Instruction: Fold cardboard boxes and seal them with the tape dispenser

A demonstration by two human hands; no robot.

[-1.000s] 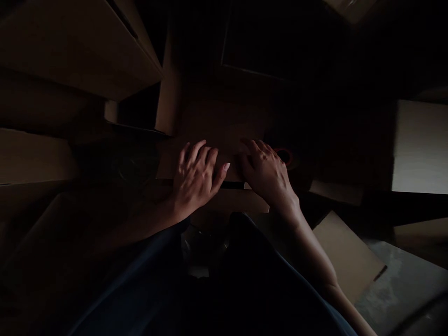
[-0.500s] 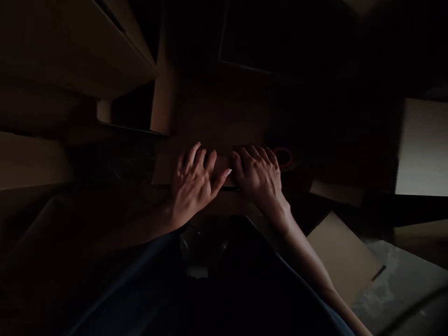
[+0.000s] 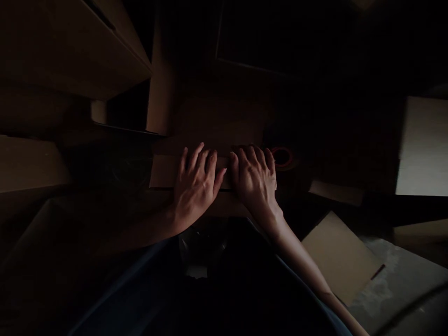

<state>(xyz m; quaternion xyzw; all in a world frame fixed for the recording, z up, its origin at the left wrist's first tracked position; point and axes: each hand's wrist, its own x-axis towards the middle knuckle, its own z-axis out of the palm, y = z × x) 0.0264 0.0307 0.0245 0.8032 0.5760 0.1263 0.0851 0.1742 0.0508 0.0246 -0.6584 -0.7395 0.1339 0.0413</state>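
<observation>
Left hand [image 3: 196, 186] and right hand [image 3: 255, 182] lie palm down, side by side, with fingers pointing away from the body and a narrow gap between the thumbs; both are open, slightly curled at the fingertips, and neither appears to grip anything. Largest item noted is a big brown cardboard box [image 3: 70, 49] at upper left, standing clear of both arms, so the middle ground is free to work in. Next is a flat brown cardboard piece [image 3: 164, 171], directly in front of the knees and beneath both hands, its near edge running crosswise. Centred placement appears to let both arms bear on it evenly; paired palms, in this assessment, spread the pressure and keep the sheet from shifting or lifting. Poor light prevents a finding on whether it is a loose sheet or part of a box. At right, a pale cardboard panel [image 3: 423, 144] sits well apart from the hands. Below it, a tan four-cornered cardboard sheet [image 3: 341, 259] lies askew, partly over grey flooring; its angle suggests it is merely set aside. Smallest is a red ring-shaped object [image 3: 282, 157] just beside the right fingers, conveniently within reach; contact with them cannot be determined, nor its exact nature.
</observation>
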